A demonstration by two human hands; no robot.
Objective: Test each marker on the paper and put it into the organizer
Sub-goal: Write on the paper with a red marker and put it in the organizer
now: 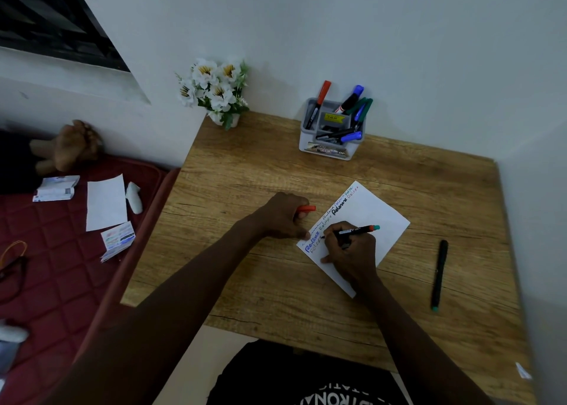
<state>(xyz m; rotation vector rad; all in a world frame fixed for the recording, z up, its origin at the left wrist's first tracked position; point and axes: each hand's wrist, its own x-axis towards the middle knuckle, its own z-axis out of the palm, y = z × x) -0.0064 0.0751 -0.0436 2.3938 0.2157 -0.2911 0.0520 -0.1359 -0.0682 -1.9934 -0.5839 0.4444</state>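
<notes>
Nearest, the right hand (349, 251) has its fingers closed around a marker (356, 230), tip on the paper (368, 220) in the middle of the bench (245, 282). Left of the paper, the left hand (282, 217) curls its fingers round an orange cap (306, 208). A black marker (439, 274) right of the paper looks untested. Beyond the paper, the organizer (333, 131) already holds several markers, so the task seems nearly done.

Both bare forearms reaching forward over the surface (245, 171), left hand (283, 216) curled into a loose fist, knuckles up, fingers closed around an orange cap (306, 208), right hand (351, 252) in a writing grip, fingers pinching a marker (357, 230)
</notes>
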